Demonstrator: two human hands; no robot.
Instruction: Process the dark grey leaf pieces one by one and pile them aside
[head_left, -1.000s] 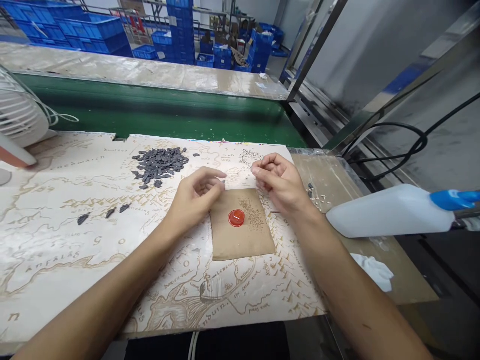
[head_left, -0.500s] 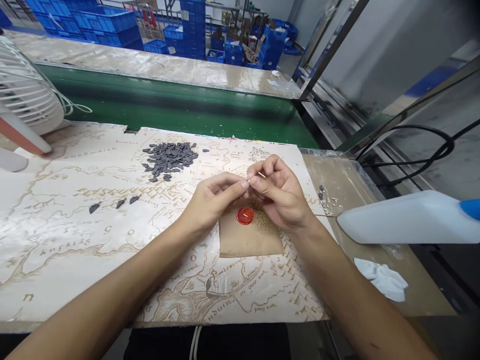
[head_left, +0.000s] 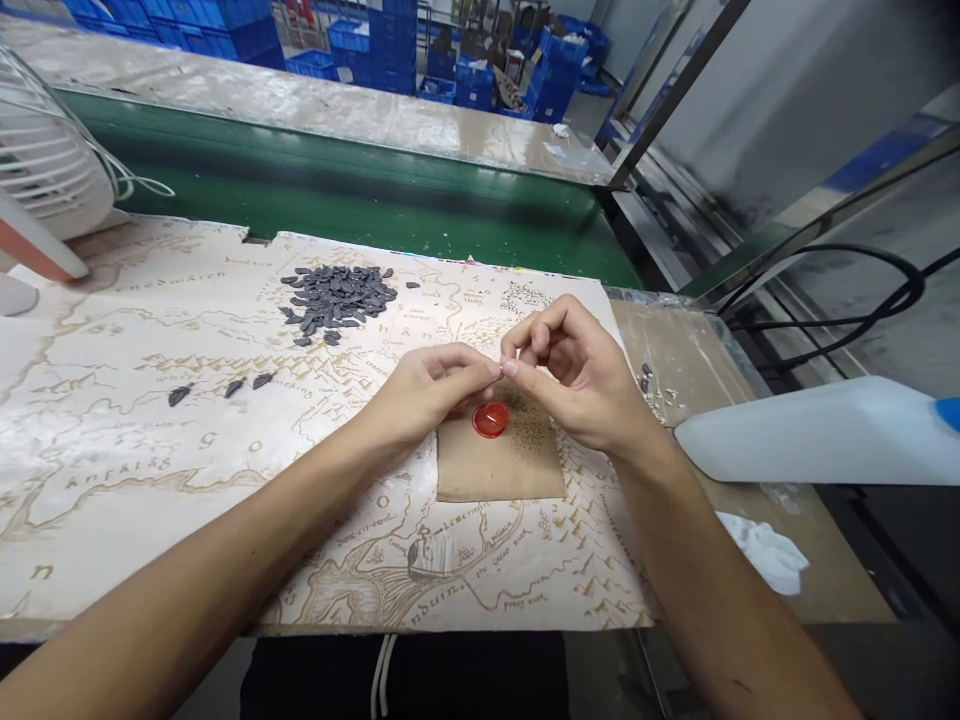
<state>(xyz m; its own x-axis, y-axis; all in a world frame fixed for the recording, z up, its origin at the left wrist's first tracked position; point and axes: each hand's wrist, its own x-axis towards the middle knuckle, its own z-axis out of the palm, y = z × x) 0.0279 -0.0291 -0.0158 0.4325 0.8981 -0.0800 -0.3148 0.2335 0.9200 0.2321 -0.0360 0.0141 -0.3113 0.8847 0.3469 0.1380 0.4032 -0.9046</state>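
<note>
My left hand point(head_left: 439, 385) and my right hand point(head_left: 570, 375) meet fingertip to fingertip above a brown cardboard piece point(head_left: 495, 475). Each pinches with thumb and index finger; whatever sits between the tips is too small to name. Below them on the cardboard rests a small red dish point(head_left: 490, 420) with a glossy surface. Tiny dark specks point(head_left: 531, 430) are scattered on the cardboard to the dish's right, partly under my right hand. A heap of dark grey leaf-shaped pieces point(head_left: 337, 298) lies farther off to the left, and several similar pieces point(head_left: 234, 388) lie apart from it.
A map-printed sheet point(head_left: 187, 490) covers the table. At left stands a white fan point(head_left: 52, 160); at right lies a white bottle point(head_left: 810, 430) with a blue cap, near a crumpled tissue point(head_left: 765, 552). Small pale bits point(head_left: 523, 297) lie beyond my right hand. A green belt point(head_left: 360, 200) runs behind.
My right hand's fingers have shifted and its wrist has moved slightly right. Both hands stay together at the fingertips. The whole view has tilted down a little.
</note>
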